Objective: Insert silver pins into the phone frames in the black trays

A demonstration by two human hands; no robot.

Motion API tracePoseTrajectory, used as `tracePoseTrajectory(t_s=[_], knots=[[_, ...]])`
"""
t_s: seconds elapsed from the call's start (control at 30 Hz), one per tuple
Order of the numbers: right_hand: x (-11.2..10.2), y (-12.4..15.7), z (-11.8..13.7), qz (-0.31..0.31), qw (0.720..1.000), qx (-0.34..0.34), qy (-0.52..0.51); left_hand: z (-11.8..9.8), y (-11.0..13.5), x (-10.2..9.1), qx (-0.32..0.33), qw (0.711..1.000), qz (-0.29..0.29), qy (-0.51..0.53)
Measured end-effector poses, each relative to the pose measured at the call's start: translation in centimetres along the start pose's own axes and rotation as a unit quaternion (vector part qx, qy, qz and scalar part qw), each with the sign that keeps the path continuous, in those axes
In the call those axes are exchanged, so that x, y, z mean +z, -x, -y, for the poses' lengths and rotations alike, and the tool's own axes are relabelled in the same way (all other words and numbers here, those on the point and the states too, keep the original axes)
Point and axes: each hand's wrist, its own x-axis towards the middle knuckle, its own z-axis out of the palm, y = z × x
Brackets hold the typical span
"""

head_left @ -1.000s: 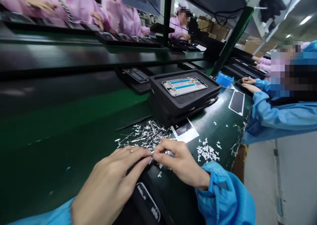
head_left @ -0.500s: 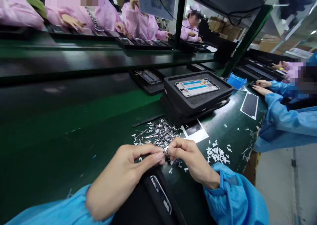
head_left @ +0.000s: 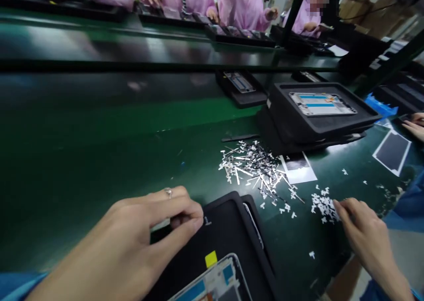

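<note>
Left hand point(head_left: 139, 234) curled over matte black tray point(head_left: 223, 230); right hand point(head_left: 367, 230) curled beside white T-shaped scraps point(head_left: 323, 206). Whether either grips anything: cannot tell.

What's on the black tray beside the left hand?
A phone frame, partly cropped, with a yellow tab at its edge; a small pale piece shows by the left hand. Whatever that hand covers is hidden.

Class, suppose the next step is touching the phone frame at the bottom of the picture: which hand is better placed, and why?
Probably the left hand: its fingertips are at the black tray bearing the frame. The right hand is off to the side, by the white pieces.
</note>
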Motion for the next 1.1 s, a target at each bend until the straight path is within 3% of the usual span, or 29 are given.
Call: tracePoseTrajectory(t_s=[0.1, 0.2, 0.3, 0.43, 0.5, 0.57, 0.67, 0.87, 1.03, 1.1], knots=[[0.2, 0.2, 0.1, -0.018, 0.995, -0.049, 0.086, 0.5, 2.2, 0.8, 0.031, 0.999, -0.011, -0.038], [-0.1, 0.4, 2.6, -0.044, 0.986, -0.096, 0.13, 0.1, 3.9, 1.9, 0.106, 0.989, -0.033, -0.097], [-0.3, 0.8, 6.3, -0.048, 0.975, -0.201, 0.082, -0.7, 4.7, 2.8, 0.126, 0.984, -0.063, -0.105], [-0.3, 2.0, 11.0, 0.01, 0.94, -0.342, 0.01, -1.7, 4.5, 3.5, 0.114, 0.986, -0.024, -0.117], [-0.2, 2.9, 12.8, 0.041, 0.917, -0.398, 0.005, -2.0, 4.3, 3.7, 0.108, 0.986, -0.047, -0.116], [0.1, 3.8, 14.2, 0.022, 0.901, -0.433, -0.011, -2.1, 4.2, 4.0, 0.105, 0.984, -0.079, -0.116], [1.1, 4.9, 15.6, -0.018, 0.888, -0.459, -0.03, -2.0, 4.4, 4.3, 0.101, 0.985, -0.083, -0.113], [2.9, 5.7, 17.2, -0.097, 0.9, -0.424, -0.037, -1.6, 4.9, 4.6, 0.11, 0.987, -0.049, -0.11], [3.2, 5.8, 17.3, -0.111, 0.896, -0.427, -0.039, -1.7, 5.0, 4.4, 0.114, 0.984, -0.084, -0.108], [3.5, 6.2, 17.1, -0.104, 0.898, -0.424, -0.048, -1.6, 5.1, 4.4, 0.109, 0.985, -0.07, -0.111]])
